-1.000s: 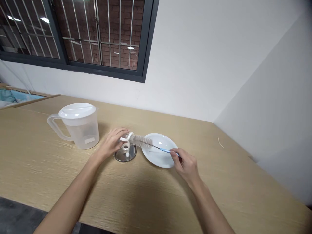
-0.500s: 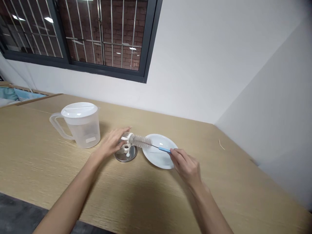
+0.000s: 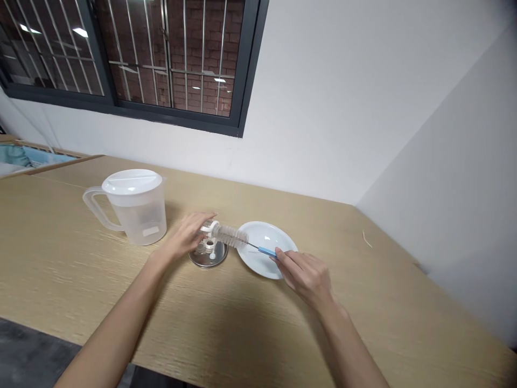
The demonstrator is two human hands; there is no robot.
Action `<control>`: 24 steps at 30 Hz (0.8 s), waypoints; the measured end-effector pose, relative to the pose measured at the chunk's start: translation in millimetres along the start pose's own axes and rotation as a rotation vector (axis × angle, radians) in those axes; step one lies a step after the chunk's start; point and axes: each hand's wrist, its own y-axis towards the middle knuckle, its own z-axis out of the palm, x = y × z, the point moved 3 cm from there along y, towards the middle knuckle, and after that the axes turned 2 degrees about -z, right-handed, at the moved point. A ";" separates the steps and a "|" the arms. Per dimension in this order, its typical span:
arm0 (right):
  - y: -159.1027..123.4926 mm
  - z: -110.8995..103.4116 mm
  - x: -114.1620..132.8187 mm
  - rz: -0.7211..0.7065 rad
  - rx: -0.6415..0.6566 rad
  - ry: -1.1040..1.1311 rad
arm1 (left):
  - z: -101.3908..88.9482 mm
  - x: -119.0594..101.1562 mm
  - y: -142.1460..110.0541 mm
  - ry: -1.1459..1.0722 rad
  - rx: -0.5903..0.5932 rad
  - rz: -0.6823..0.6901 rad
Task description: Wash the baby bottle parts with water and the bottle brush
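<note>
My left hand [image 3: 189,233] is closed around a small clear bottle with a white collar [image 3: 210,228], mostly hidden by the fingers. My right hand [image 3: 304,272] pinches the blue handle of a bottle brush [image 3: 230,235]. The brush's pale bristles point left at the bottle's mouth; their tip looks to be inside it. Beneath the bottle lies a round shiny metal tray [image 3: 208,262] with small clear and white parts on it, partly covered by my left hand. A white oval dish [image 3: 264,264] sits under the brush handle, to the tray's right.
A translucent lidded pitcher [image 3: 139,215] stands left of my left hand, its handle facing left. A thin pale strip [image 3: 367,238] lies on the wooden table [image 3: 194,323] at the right. The white wall [image 3: 307,134] and a barred window [image 3: 169,64] rise behind the table.
My right hand has moved slightly left, pushing the brush further toward the bottle. My left hand and the bottle have barely shifted.
</note>
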 end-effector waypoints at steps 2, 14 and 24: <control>-1.0 0.1 0.5 0.001 -0.001 0.001 | -0.1 0.6 -0.2 0.001 0.002 -0.004; -7.3 -5.5 -0.7 0.032 -0.040 -0.032 | -3.9 -6.7 0.7 -0.046 -0.013 -0.005; -1.9 1.5 -0.4 0.271 -0.021 0.266 | 0.1 -3.8 1.0 -0.044 0.003 -0.001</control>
